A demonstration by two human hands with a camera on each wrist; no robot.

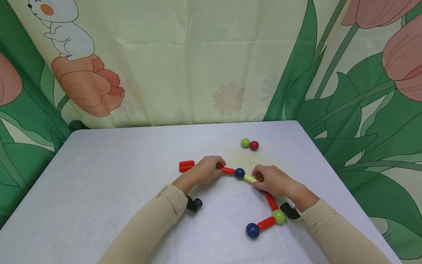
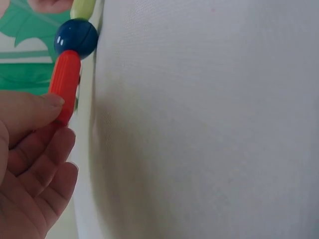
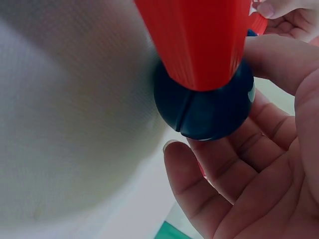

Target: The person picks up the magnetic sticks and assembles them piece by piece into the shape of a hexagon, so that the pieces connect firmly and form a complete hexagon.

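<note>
My left hand (image 1: 208,169) (image 2: 35,154) pinches the free end of a red rod (image 1: 228,171) (image 2: 65,82) between thumb and fingers. That rod joins a blue ball (image 1: 239,173) (image 2: 76,39), which a yellow-green rod (image 1: 249,178) links toward my right hand (image 1: 275,180) (image 3: 264,169). In the right wrist view, the right thumb and fingers curl round another blue ball (image 3: 209,109), with a red rod (image 3: 197,40) on it. From there the chain bends through a green ball (image 1: 278,216) and a red rod (image 1: 266,223) to a blue end ball (image 1: 252,230).
Two loose red rods (image 1: 186,166) lie side by side left of my left hand. Farther back, a green ball (image 1: 245,143) and a red ball (image 1: 254,145) sit together. The white table (image 1: 115,190) meets a patterned curtain (image 1: 197,66) behind.
</note>
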